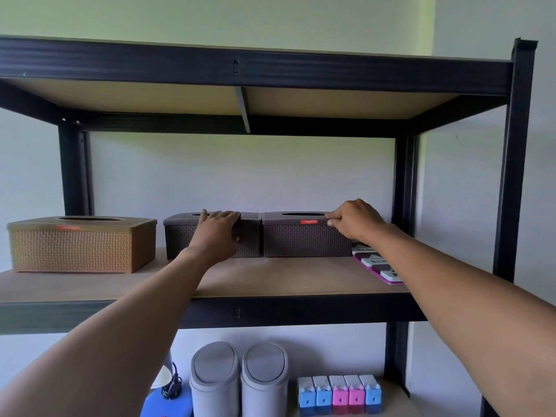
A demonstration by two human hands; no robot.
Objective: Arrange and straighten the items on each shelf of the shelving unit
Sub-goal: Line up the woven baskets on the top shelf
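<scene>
1. Reaching up with both arms to the middle shelf [270,281] of the black metal shelving unit [514,164], I have a hand on each of the two dark brown woven-pattern tissue boxes.
2. My left hand [216,233] lies over the front top edge of the left dark tissue box [180,239]; my fingers [225,216] are close together and curled over its lid, the thumb down on the front face.
3. My right hand [355,219] is at the top right corner of the right dark tissue box [304,239]; its fingers are curled, and the thumb and forefinger pinch the lid's rim there.
4. The two dark boxes stand side by side, end walls touching, towards the back of the shelf. The right one carries a red label on the lid's front edge.
5. A tan woven-pattern tissue box [81,245] sits at the left of the same shelf, a small gap from the dark pair and nearer the front.
6. A flat purple-and-white pack [376,263] lies to the right of the dark boxes, under my right wrist.
7. On the shelf below stand two grey swing-lid bins [240,380], touching, and a row of small blue and pink containers [340,392]; a blue item [168,401] with a black cord shows at the left.
</scene>
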